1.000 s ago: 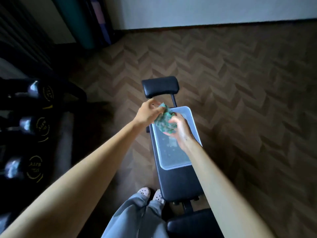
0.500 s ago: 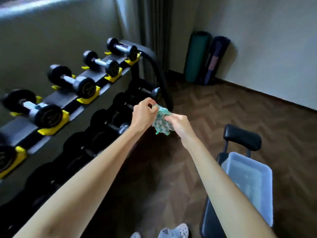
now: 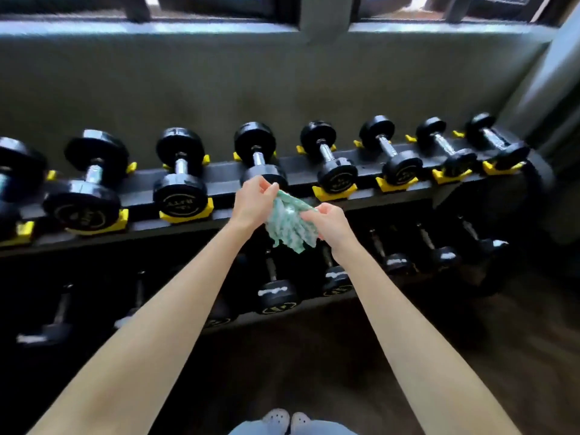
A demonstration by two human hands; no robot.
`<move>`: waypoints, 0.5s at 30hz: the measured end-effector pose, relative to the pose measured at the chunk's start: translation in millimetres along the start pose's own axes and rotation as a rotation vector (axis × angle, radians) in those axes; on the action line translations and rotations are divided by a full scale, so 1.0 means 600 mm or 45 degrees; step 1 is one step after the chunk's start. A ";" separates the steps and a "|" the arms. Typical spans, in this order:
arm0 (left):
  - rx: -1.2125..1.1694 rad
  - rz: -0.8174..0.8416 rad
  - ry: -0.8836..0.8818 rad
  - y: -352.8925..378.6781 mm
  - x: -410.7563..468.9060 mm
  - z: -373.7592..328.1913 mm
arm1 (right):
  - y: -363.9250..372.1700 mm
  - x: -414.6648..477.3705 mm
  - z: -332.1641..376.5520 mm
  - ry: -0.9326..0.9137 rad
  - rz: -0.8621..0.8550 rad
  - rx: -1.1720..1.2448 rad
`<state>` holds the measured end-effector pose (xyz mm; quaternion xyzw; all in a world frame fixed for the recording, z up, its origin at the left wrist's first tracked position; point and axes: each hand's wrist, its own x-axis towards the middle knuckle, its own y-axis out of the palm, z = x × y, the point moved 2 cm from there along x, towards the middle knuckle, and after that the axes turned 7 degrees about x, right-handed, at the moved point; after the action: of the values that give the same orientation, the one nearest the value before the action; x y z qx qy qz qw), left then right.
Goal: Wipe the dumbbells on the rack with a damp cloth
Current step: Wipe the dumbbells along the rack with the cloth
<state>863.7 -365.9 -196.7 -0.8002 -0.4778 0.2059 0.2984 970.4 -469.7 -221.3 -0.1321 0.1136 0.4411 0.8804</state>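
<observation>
Both sets of fingers (image 3: 267, 190) closed on cloth (image 3: 290, 224): left hand (image 3: 251, 204) pinching top edge, right hand (image 3: 333, 223) gripping side; held before rack (image 3: 226, 183), seemingly clear of dumbbells (image 3: 180, 171).

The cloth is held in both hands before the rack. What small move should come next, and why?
Probably spread the cloth over one palm and lower it onto the top-row dumbbell just behind the hands. The left hand and right hand both pinch it bunched, apparently touching no dumbbell.
</observation>
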 end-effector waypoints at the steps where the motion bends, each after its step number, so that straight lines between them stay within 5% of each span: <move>1: 0.004 -0.047 -0.028 -0.028 -0.004 0.029 | 0.034 0.010 0.006 -0.019 0.047 -0.086; 8: 0.075 -0.214 -0.195 -0.169 -0.075 0.189 | 0.229 0.028 -0.005 -0.241 0.277 -0.790; 15: 0.210 -0.321 -0.415 -0.286 -0.178 0.314 | 0.437 -0.029 -0.033 -0.277 0.507 -0.919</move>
<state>588.7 -345.0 -215.4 -0.6631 -0.5976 0.3319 0.3050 746.9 -338.3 -268.9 -0.3601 -0.1183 0.6253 0.6821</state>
